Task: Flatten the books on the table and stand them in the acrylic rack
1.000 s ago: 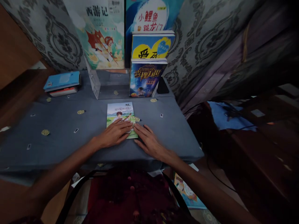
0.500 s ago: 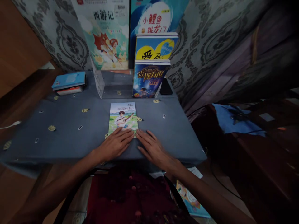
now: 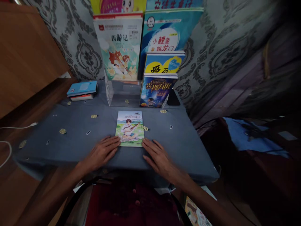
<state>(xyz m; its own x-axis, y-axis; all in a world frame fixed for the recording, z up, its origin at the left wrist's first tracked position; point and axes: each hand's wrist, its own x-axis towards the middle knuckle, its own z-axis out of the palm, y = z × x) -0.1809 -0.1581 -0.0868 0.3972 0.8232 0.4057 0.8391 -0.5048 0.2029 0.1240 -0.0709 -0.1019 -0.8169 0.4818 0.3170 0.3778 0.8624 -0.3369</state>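
A closed book (image 3: 129, 129) with a drawn guitar player on its cover lies flat near the front of the table. At its lower left corner rests my left hand (image 3: 103, 153), fingers stretched out and the fingertips at the book's edge. My right hand (image 3: 158, 155) lies flat by the lower right corner, its fingertips touching that edge and the thumb spread away. Neither hand grips anything. Behind the book stands a clear display rack (image 3: 123, 99) holding several upright books, among them a dark blue one (image 3: 156, 92) at the front right.
The table (image 3: 68, 149) has a grey-blue patterned cloth. A small stack of books (image 3: 82, 90) lies at the back left, and a dark flat object (image 3: 174, 98) right of the rack. White cables (image 3: 18, 126) run at the left. Another book (image 3: 196, 211) is low at the right.
My left hand has slid left off the book's cover to its lower left edge. My right hand stays at the right corner. The view has tilted up, showing more of the rack.
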